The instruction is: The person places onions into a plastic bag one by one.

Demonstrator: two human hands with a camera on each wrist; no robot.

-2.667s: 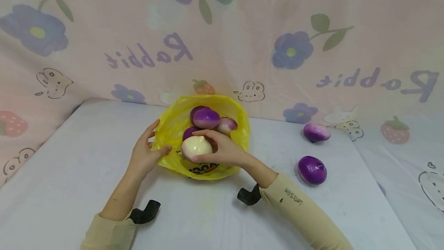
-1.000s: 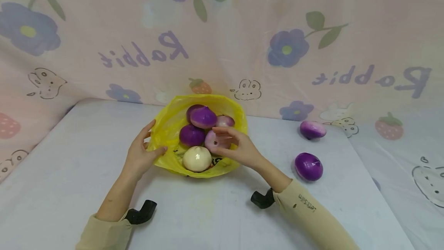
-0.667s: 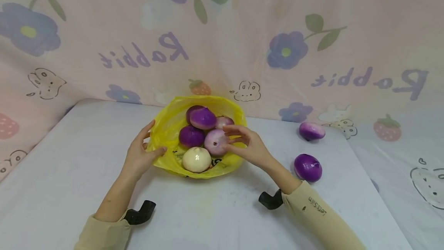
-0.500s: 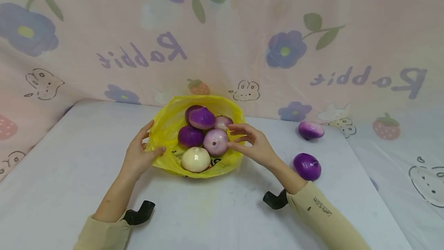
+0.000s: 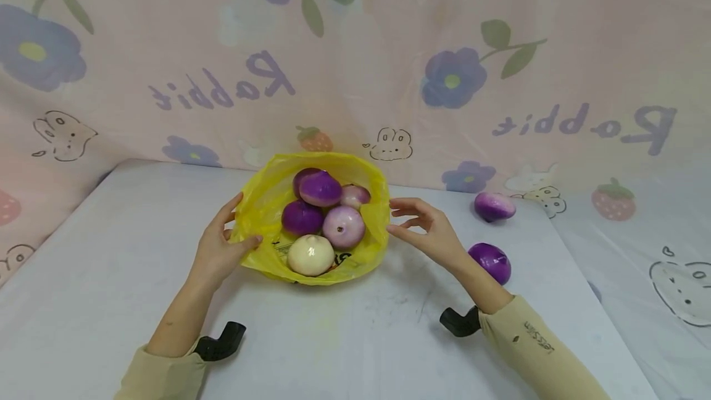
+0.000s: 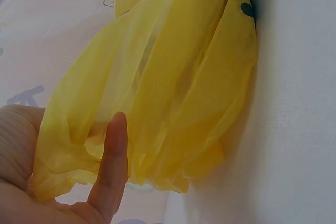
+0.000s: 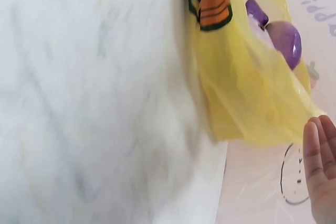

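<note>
A yellow plastic bag [image 5: 263,218] stands with its mouth facing me, holding several shiny onions: purple ones such as the front-left onion [image 5: 302,218], a pale pink-purple onion [image 5: 344,228] and a cream-white onion [image 5: 311,255]. My left hand [image 5: 216,249] grips the bag's left rim, thumb at the mouth and fingers behind; the left wrist view shows a finger [image 6: 111,166] against the yellow plastic. Beside the right rim is my right hand [image 5: 430,233], fingers loosely bent and holding nothing. Whether its fingertips touch the plastic I cannot tell.
Two more onions lie on the white table [image 5: 333,344] to the right: a pink-purple onion [image 5: 494,207] near the back and a dark purple onion [image 5: 490,263], partly behind my right forearm. A patterned cloth [image 5: 355,66] hangs behind the table.
My right hand put the cream-white onion down at the front of the bag, let go, and drew back right to the bag's edge. My left hand keeps its grip on the rim.
</note>
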